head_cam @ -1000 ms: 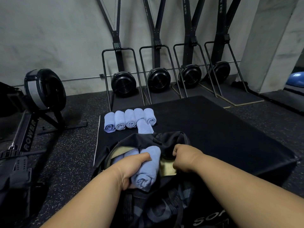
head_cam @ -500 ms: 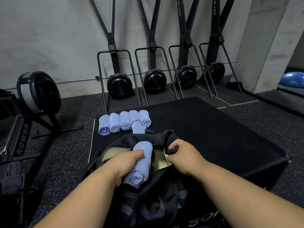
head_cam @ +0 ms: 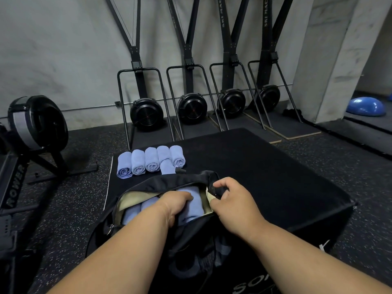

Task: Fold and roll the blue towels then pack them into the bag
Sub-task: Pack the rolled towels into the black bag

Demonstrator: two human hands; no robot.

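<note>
A rolled blue towel point(head_cam: 192, 205) lies inside the open mouth of the black bag point(head_cam: 169, 181), at the right end of the opening against the tan lining point(head_cam: 135, 198). The left hand point(head_cam: 176, 205) has its fingers curled over this roll, gripping it from above and covering its left side. 2 more blue rolls point(head_cam: 137, 212) lie beside it in the bag, to the left, partly hidden by the left forearm. The right hand point(head_cam: 231, 203) pinches the bag's right rim between thumb and curled fingers, holding the opening apart.

The bag sits at the near edge of a black padded box point(head_cam: 265, 177). On the box just beyond the bag, 5 rolled blue towels point(head_cam: 151, 159) lie side by side in a row, touching one another, with their spiral ends facing the camera. A 6th roll point(head_cam: 166, 166) lies in front of the row, its near end hidden by the bag's far rim.

Around the box is speckled black rubber floor point(head_cam: 80, 194). At the far wall stand 4 ski machines point(head_cam: 192, 107) with round black fans. A rowing machine point(head_cam: 31, 132) stands at the left. At the far right, past a concrete pillar point(head_cam: 331, 60), a blue half-ball point(head_cam: 366, 107) rests on the floor.
</note>
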